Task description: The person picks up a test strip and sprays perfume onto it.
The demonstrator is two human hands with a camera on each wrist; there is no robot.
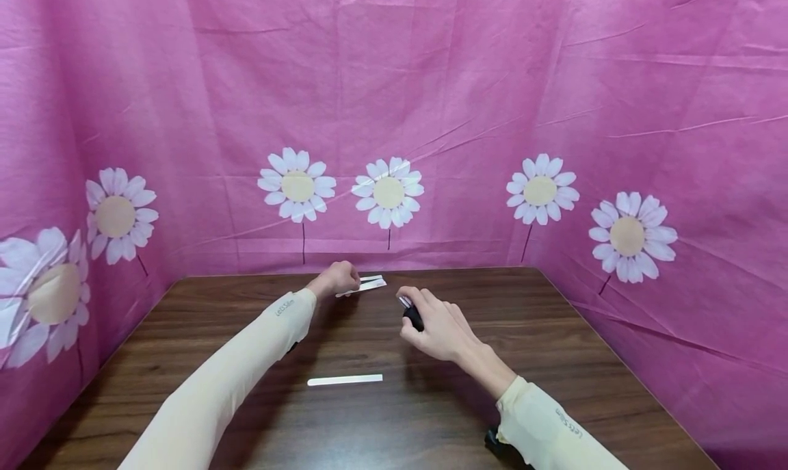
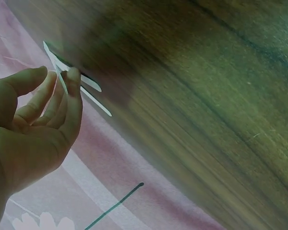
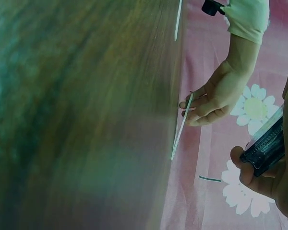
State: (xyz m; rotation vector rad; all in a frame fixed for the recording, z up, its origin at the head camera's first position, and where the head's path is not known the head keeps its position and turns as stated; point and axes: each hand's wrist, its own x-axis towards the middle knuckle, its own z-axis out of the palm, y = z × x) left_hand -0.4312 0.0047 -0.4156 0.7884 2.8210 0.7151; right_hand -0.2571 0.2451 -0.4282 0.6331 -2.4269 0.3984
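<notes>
At the far edge of the table, my left hand (image 1: 340, 277) pinches one of a few white paper strips (image 1: 369, 284) that meet at their right end. The left wrist view shows the strips' loose ends (image 2: 97, 101) fanning out beyond the fingers of the left hand (image 2: 43, 115). One paper strip (image 3: 182, 129) slants up from the tabletop to those fingertips in the right wrist view. My right hand (image 1: 440, 325) grips a small black stapler (image 1: 414, 316) with a shiny metal strip, a little above the table; its dark body (image 3: 268, 148) lies between thumb and fingers.
A single white paper strip (image 1: 345, 380) lies flat on the brown wooden table (image 1: 369, 429), nearer to me. Pink cloth (image 1: 462, 100) with printed daisies hangs round the table's back and sides. A black wrist device (image 1: 501, 446) shows under the right sleeve.
</notes>
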